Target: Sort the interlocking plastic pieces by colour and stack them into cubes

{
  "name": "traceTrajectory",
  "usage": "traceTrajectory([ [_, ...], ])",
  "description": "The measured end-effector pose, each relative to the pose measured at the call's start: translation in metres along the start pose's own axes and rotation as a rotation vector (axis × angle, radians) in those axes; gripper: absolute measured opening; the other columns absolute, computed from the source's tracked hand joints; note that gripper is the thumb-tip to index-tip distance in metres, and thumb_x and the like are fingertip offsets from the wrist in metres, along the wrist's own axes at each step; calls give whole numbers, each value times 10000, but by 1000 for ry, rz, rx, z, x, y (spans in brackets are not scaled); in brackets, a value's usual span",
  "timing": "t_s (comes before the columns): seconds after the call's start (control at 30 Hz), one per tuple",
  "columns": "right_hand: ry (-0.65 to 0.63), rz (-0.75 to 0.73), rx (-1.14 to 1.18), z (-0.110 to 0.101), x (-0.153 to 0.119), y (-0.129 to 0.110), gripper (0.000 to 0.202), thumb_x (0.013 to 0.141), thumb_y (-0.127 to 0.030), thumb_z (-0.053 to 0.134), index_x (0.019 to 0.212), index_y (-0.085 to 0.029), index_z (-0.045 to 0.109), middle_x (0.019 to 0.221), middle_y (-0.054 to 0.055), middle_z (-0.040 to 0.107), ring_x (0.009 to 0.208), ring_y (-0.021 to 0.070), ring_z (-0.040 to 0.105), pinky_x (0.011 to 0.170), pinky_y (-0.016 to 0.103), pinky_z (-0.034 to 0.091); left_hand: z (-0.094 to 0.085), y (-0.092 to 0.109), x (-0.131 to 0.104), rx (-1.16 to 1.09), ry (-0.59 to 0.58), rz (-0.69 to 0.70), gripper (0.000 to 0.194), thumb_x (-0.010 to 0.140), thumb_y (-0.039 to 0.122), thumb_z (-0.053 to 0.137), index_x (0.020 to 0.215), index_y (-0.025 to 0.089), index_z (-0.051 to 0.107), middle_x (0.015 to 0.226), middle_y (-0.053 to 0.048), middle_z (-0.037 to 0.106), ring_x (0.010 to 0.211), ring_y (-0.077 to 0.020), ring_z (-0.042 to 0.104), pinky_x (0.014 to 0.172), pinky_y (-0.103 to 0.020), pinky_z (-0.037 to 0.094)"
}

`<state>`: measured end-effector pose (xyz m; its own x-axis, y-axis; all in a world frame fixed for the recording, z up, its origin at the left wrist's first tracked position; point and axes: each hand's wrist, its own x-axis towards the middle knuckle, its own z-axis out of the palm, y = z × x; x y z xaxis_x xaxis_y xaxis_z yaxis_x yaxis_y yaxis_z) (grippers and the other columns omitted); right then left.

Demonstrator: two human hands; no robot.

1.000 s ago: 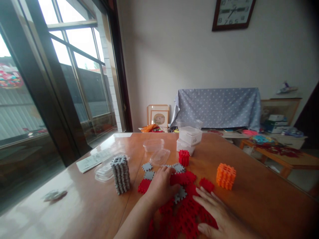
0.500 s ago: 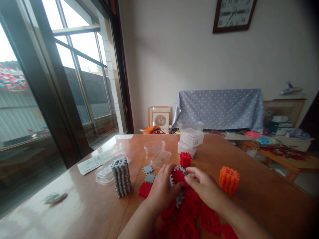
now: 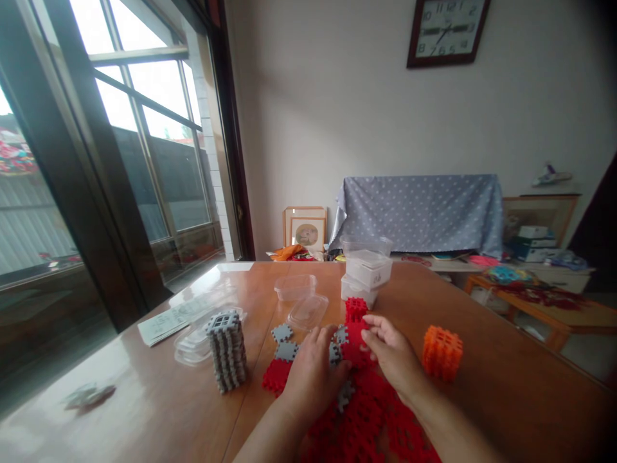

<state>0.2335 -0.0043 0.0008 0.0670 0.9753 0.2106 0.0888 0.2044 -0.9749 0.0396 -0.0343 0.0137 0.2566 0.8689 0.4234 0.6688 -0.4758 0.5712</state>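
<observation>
My right hand (image 3: 389, 347) is closed in a pinch at the right edge of a flat red interlocking tile (image 3: 355, 344). On that tile's left side, my left hand (image 3: 315, 366) closes on a grey interlocking piece (image 3: 335, 352) whose toothed edge shows past the fingers. Most of the grey piece is hidden by the hand. Below both hands lies a spread of loose red tiles (image 3: 359, 424). A small red stack (image 3: 357, 310) stands just beyond the fingertips. Grey tiles (image 3: 286, 351) and a red one (image 3: 277, 375) lie left of my left hand.
A tall stack of grey tiles (image 3: 226, 354) stands at left, an orange stack (image 3: 442, 354) at right. Clear lids (image 3: 186, 347), a paper sheet (image 3: 159, 326), a clear tub (image 3: 295, 287) and stacked plastic boxes (image 3: 369, 267) are on the wooden table (image 3: 409, 302).
The red tile between my hands now faces the camera more fully, with less grey edging visible on it. My right hand has shifted slightly in its hold. The view has turned a little.
</observation>
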Motion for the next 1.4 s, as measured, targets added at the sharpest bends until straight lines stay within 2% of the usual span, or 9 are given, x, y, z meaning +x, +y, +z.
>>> traceTrajectory([
  [0.1, 172, -89, -235, -21, 21, 21, 495, 855, -440, 555, 1291, -206, 555, 952, 63, 730, 834, 220, 685, 762, 338, 533, -5, -2, 2, 67, -28, -42, 402, 855, 296, 618, 1247, 230, 558, 1260, -90, 615, 1213, -273, 542, 1051, -410, 412],
  [0.2, 242, -127, -472, -39, 35, 41, 495, 865, -387, 502, 1319, -194, 550, 986, 72, 733, 868, 228, 690, 821, 354, 523, -8, -4, 2, 120, -86, -85, 371, 846, 330, 633, 1202, 233, 602, 1230, -92, 627, 1178, -286, 555, 1009, -405, 430],
  [0.47, 124, -94, -710, -50, 35, 52, 462, 865, -262, 489, 1319, -204, 551, 1125, 101, 727, 1046, 236, 683, 932, 339, 494, -8, 6, -2, 166, -229, -42, 452, 842, 399, 651, 1273, 272, 602, 1225, -89, 628, 1168, -302, 538, 996, -408, 431],
  [0.67, 56, -73, -674, -45, 37, 64, 421, 881, -284, 461, 1279, -195, 568, 939, 54, 765, 856, 205, 727, 779, 298, 548, -11, 10, -2, 175, -254, -3, 444, 837, 432, 650, 1261, 303, 619, 1241, -78, 624, 1173, -313, 527, 1006, -439, 420],
  [0.73, 57, -71, -685, -45, 38, 66, 441, 890, -285, 449, 1308, -186, 545, 978, 62, 768, 882, 202, 730, 790, 294, 549, -12, 11, -2, 199, -260, -19, 424, 829, 404, 647, 1240, 301, 630, 1221, -83, 629, 1164, -322, 530, 990, -452, 427],
  [1.0, 62, -63, -903, -47, 38, 55, 446, 870, -213, 516, 1312, -169, 567, 1315, 151, 657, 1189, 251, 635, 1019, 342, 461, -9, 6, -2, 259, -250, -37, 302, 815, 363, 635, 1105, 285, 666, 1145, -86, 630, 1123, -322, 541, 960, -454, 431],
  [1.17, 53, -16, -1067, -44, 32, 44, 385, 866, -256, 576, 1231, -149, 636, 1214, 196, 653, 1107, 303, 647, 929, 378, 476, -6, 4, -2, 258, -231, -21, 289, 832, 352, 617, 1107, 278, 659, 1143, -88, 626, 1109, -321, 541, 943, -450, 431],
  [1.3, 40, 17, -1154, -41, 27, 36, 262, 871, -278, 592, 1092, -173, 686, 1103, 164, 652, 994, 284, 665, 845, 368, 472, -6, 6, -2, 241, -218, -22, 322, 841, 345, 609, 1154, 282, 651, 1151, -85, 625, 1113, -311, 540, 943, -430, 436],
  [1.4, 26, 1, -1178, -39, 25, 27, 256, 885, -256, 570, 1105, -185, 681, 1097, 147, 647, 1016, 270, 651, 853, 347, 460, -7, 10, -1, 220, -210, -11, 355, 845, 339, 609, 1194, 288, 643, 1184, -77, 627, 1134, -306, 533, 971, -428, 429],
])
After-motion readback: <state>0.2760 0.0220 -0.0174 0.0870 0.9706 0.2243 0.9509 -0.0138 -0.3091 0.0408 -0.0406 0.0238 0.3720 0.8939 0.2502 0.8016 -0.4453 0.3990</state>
